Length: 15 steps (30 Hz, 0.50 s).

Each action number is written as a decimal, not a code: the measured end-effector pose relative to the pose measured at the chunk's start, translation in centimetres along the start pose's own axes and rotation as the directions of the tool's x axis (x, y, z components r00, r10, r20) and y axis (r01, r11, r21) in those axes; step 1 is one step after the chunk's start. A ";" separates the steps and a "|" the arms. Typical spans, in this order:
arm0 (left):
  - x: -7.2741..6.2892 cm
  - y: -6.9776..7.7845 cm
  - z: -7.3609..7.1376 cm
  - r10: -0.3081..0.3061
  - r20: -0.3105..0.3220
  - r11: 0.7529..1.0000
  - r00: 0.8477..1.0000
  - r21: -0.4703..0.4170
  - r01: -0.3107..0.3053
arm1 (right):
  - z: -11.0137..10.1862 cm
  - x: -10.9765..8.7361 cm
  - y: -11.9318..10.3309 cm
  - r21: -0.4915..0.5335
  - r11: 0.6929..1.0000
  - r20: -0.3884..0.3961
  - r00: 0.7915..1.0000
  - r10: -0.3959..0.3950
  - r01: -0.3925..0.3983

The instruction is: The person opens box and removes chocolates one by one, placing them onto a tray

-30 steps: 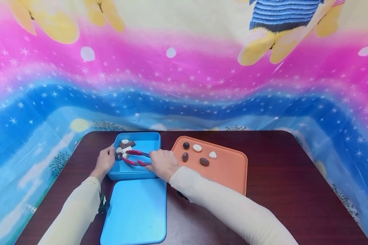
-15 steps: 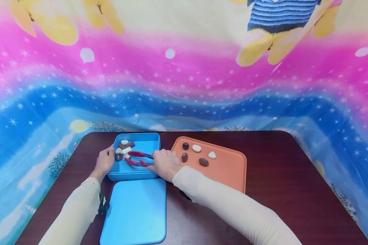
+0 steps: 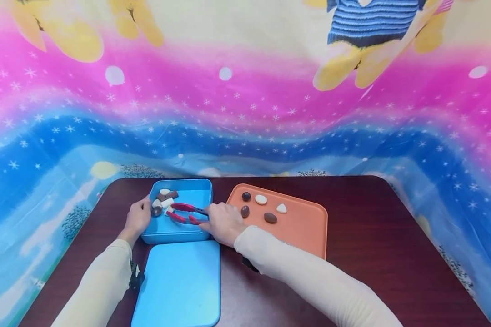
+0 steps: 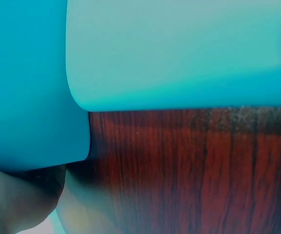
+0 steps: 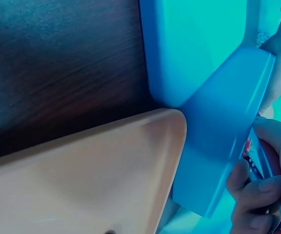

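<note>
My right hand (image 3: 225, 222) grips red-tipped tongs (image 3: 188, 208) by their handles, close to the right wall of a blue box (image 3: 176, 237). The tongs reach in over the box, their red tips a little apart, with a small white piece (image 3: 169, 210) at them. Along the left side of the box lie several brown and white chocolate-like pieces, among them a white block (image 3: 167, 203) and a dark round one (image 3: 157, 211). My left hand (image 3: 137, 220) holds the box at its left wall, fingertips at the rim. In the right wrist view, curled fingers (image 5: 262, 195) wrap the tongs' handles.
An orange tray (image 3: 298, 231) stands right of the box, bearing several brown and white pieces such as a brown oval (image 3: 270, 218) and a white triangle (image 3: 281, 208). A blue lid (image 3: 180, 281) lies in front of the box. A patterned cloth hangs behind the table (image 3: 368, 254).
My right hand and the tongs have shifted slightly right, and the tips have come closer together. My left hand keeps its place on the box. The head view has shifted slightly.
</note>
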<state>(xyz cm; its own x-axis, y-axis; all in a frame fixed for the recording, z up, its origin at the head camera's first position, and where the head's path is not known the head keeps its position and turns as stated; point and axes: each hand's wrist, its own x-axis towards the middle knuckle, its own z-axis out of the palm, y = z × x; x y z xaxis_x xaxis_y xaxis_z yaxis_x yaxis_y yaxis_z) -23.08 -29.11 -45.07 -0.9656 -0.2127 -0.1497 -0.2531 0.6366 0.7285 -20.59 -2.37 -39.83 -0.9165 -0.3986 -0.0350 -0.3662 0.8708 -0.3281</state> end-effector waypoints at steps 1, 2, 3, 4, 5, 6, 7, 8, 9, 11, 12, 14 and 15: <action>0.0 0.0 0.0 -0.001 0.001 1.000 1.000 -0.001 0.001 | 0.0 0.0 0.1 0.007 1.000 -0.001 1.000 -0.001 0.001; -0.1 0.0 0.0 -0.002 0.001 1.000 1.000 0.000 0.002 | 0.1 -0.1 0.1 0.012 1.000 -0.003 1.000 -0.002 0.003; -0.1 0.0 0.0 -0.001 0.002 1.000 1.000 0.000 0.001 | 0.1 -0.1 0.2 0.018 1.000 -0.005 1.000 -0.003 0.003; -0.1 0.0 0.0 -0.002 0.004 1.000 1.000 -0.001 0.002 | 0.1 -0.2 0.3 0.023 1.000 -0.008 1.000 -0.005 0.005; -0.2 0.0 -0.1 -0.002 0.007 1.000 1.000 -0.001 0.002 | 0.1 -0.3 0.3 0.029 1.000 -0.010 1.000 -0.007 0.008; -0.2 0.1 -0.1 -0.003 0.007 1.000 1.000 -0.001 0.003 | 0.1 -0.3 0.4 0.035 0.999 -0.010 1.000 -0.011 0.011; -0.2 0.1 -0.1 -0.003 0.007 1.000 1.000 0.000 0.003 | 0.1 -0.4 0.5 0.041 0.999 -0.011 1.000 -0.014 0.014; -0.2 0.1 -0.1 -0.003 0.006 1.000 1.000 0.001 0.003 | 0.1 -0.5 0.5 0.050 0.999 -0.011 1.000 -0.015 0.016; -0.3 0.1 -0.2 -0.004 0.007 1.000 1.000 0.001 0.004 | 0.0 -0.6 0.6 0.058 0.998 -0.010 1.000 -0.016 0.017; -0.3 0.1 -0.2 -0.006 0.009 1.000 1.000 0.001 0.006 | -0.1 -0.7 0.8 0.074 0.997 -0.010 1.000 -0.019 0.020; -0.2 0.1 -0.2 -0.007 0.011 1.000 1.000 0.000 0.007 | -0.1 -0.8 0.9 0.083 0.996 -0.011 1.000 -0.017 0.018; -0.1 0.1 -0.1 -0.008 0.016 1.000 1.000 -0.003 0.008 | -0.3 -1.0 1.1 0.108 0.994 -0.014 1.000 -0.007 0.008; -0.1 0.1 -0.1 -0.007 0.020 1.000 1.000 -0.004 0.007 | -0.4 -1.1 1.2 0.117 0.993 -0.016 1.000 -0.003 0.005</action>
<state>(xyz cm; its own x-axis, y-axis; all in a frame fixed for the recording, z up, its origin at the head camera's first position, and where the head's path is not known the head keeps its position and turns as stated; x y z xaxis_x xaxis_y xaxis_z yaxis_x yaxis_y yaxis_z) -23.01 -29.09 -44.88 -0.9648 -0.2021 -0.1684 -0.2599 0.6320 0.7301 -20.11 -0.79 -39.78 -0.9178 -0.3965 -0.0186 -0.3494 0.8292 -0.4364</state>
